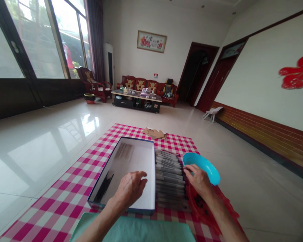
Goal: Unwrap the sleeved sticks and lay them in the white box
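A shallow white box lid with a dark blue rim (131, 158) lies on a red-and-white checked cloth (73, 188). My left hand (130, 188) rests inside the lid near its right wall, fingers loosely curled and apart, holding nothing. Beside the lid stands a tray of several grey, stacked rows (170, 178). My right hand (198, 179) lies at the tray's right edge, fingers bent down onto it. A bright blue plastic bowl (204, 166) sits just past that hand.
A red plastic bag (204, 208) lies under my right forearm. A pale green cloth (141, 232) covers the near edge. Cardboard scraps (155, 133) lie at the checked cloth's far end. Beyond it are glossy floor tiles, a coffee table (136, 99) and a red sofa.
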{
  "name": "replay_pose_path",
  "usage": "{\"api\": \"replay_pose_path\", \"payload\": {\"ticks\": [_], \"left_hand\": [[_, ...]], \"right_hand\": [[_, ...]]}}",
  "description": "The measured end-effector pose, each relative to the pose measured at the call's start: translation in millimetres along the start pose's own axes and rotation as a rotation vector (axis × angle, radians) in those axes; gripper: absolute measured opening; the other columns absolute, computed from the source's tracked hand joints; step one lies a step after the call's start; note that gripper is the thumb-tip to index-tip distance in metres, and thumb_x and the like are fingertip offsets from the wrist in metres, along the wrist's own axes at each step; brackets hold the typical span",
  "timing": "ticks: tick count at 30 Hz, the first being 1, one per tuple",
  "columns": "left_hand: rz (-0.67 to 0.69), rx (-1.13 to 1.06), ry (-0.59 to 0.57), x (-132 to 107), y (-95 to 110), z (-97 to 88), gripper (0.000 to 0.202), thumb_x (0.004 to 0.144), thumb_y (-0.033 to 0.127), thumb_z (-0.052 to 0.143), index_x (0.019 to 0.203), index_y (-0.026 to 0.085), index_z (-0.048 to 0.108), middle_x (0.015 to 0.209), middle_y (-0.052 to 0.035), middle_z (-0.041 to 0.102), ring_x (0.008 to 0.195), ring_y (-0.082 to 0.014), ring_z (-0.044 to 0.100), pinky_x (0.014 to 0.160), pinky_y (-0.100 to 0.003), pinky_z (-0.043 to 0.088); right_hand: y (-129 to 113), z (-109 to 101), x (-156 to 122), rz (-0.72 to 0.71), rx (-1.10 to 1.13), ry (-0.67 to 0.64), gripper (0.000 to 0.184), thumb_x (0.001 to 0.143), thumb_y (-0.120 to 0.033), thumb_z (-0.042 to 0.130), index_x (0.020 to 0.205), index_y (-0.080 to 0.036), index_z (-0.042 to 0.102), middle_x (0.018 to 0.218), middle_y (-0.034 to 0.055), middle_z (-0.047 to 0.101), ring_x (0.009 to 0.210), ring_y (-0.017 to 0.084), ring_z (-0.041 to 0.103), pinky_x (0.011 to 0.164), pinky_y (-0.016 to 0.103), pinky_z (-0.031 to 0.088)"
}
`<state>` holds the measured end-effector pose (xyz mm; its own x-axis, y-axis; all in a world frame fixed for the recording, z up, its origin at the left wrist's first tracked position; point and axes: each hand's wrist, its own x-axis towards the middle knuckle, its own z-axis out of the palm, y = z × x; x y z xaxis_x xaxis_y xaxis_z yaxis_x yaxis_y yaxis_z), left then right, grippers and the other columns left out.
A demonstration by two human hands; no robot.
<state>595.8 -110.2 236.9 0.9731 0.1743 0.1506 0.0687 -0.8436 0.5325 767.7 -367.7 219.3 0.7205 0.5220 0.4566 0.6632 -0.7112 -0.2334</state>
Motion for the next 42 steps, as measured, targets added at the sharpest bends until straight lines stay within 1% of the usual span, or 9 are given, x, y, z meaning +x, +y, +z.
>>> {"api": "replay_pose_path", "payload": {"ticks": [3, 6, 14, 19, 22, 26, 29, 33, 42], "left_hand": [[0.009, -0.025, -0.001, -1, 4, 2.7, 0.026, 0.085, 0.028, 0.046, 0.103, 0.023, 0.064, 0.087, -0.0044, 0.069, 0.08, -0.0189, 0.064, 0.068, -0.025, 0.041], [0.013, -0.032, -0.004, -3, 5, 4.7, 0.026, 0.085, 0.028, 0.046, 0.103, 0.023, 0.064, 0.087, -0.0049, 0.069, 0.079, -0.0191, 0.064, 0.068, -0.025, 0.041], [0.024, -0.067, -0.009, -9, 3, 6.8, 0.027, 0.084, 0.025, 0.046, 0.102, 0.022, 0.065, 0.087, -0.0056, 0.069, 0.08, -0.0191, 0.064, 0.069, -0.025, 0.041], [0.025, -0.179, 0.076, -5, 5, 8.2, 0.026, 0.082, 0.025, 0.048, 0.1, 0.02, 0.067, 0.078, -0.0047, 0.067, 0.07, -0.0169, 0.062, 0.066, -0.025, 0.041], [-0.002, -0.391, 0.15, 2, 8, 10.4, 0.029, 0.081, 0.028, 0.051, 0.105, 0.017, 0.064, 0.074, -0.0035, 0.065, 0.062, -0.0144, 0.06, 0.063, -0.025, 0.042], [-0.078, -0.938, 0.139, 15, 11, 13.1, 0.043, 0.08, 0.041, 0.055, 0.113, 0.014, 0.057, 0.075, -0.0027, 0.063, 0.054, -0.0111, 0.058, 0.049, -0.021, 0.04], [-0.15, -1.262, 0.135, 23, 10, 12.7, 0.041, 0.075, 0.046, 0.061, 0.098, 0.013, 0.061, 0.068, -0.0017, 0.06, 0.051, -0.0098, 0.056, 0.044, -0.018, 0.037], [-0.259, -1.43, 0.191, 28, 5, 8.5, 0.04, 0.066, 0.046, 0.069, 0.084, 0.011, 0.062, 0.064, -0.0024, 0.061, 0.051, -0.0102, 0.058, 0.044, -0.018, 0.038], [-0.394, -1.612, 0.254, 32, -4, -3.3, 0.039, 0.063, 0.035, 0.075, 0.089, 0.01, 0.06, 0.065, -0.0033, 0.062, 0.055, -0.0099, 0.06, 0.045, -0.016, 0.041]], "right_hand": [[-43, 12, -9, -0.113, 0.018, -0.085, 0.017, 0.083, -0.023, 0.049, 0.085, -0.023, 0.065, 0.086, 0.0019, 0.067, 0.081, 0.015, 0.063, 0.075, 0.025, 0.047], [-69, 21, -13, -0.148, -0.012, -0.112, 0.016, 0.08, -0.017, 0.053, 0.088, -0.023, 0.065, 0.084, 0.003, 0.065, 0.08, 0.018, 0.062, 0.074, 0.029, 0.045], [-76, 20, -10, -0.119, -0.063, -0.11, 0.014, 0.076, -0.011, 0.053, 0.081, -0.021, 0.062, 0.083, 0.0054, 0.062, 0.079, 0.021, 0.06, 0.071, 0.033, 0.043], [-84, 13, -8, -0.1, -0.034, -0.074, 0.012, 0.083, -0.014, 0.045, 0.085, -0.019, 0.056, 0.085, 0.0063, 0.063, 0.079, 0.021, 0.06, 0.074, 0.035, 0.044], [-101, 7, -5, -0.069, 0.142, -0.044, 0.013, 0.087, -0.018, 0.042, 0.092, -0.02, 0.054, 0.087, 0.0052, 0.065, 0.081, 0.019, 0.062, 0.075, 0.031, 0.046], [-133, -4, 3, -0.043, 0.465, -0.047, 0.013, 0.088, -0.024, 0.043, 0.093, -0.022, 0.056, 0.085, 0.0028, 0.066, 0.08, 0.018, 0.063, 0.072, 0.028, 0.048], [-149, -12, 11, -0.056, 0.557, -0.084, 0.013, 0.085, -0.026, 0.048, 0.089, -0.022, 0.06, 0.082, 0.0027, 0.066, 0.076, 0.018, 0.062, 0.071, 0.028, 0.049], [-144, -15, 16, 0.002, 0.654, -0.133, 0.014, 0.078, -0.023, 0.056, 0.089, -0.022, 0.064, 0.083, 0.0023, 0.067, 0.076, 0.018, 0.063, 0.07, 0.027, 0.051], [-123, -7, 10, 0.281, 1.055, -0.079, 0.026, 0.075, -0.037, 0.064, 0.094, -0.02, 0.059, 0.09, 0.0049, 0.066, 0.079, 0.019, 0.063, 0.071, 0.03, 0.053]]}}
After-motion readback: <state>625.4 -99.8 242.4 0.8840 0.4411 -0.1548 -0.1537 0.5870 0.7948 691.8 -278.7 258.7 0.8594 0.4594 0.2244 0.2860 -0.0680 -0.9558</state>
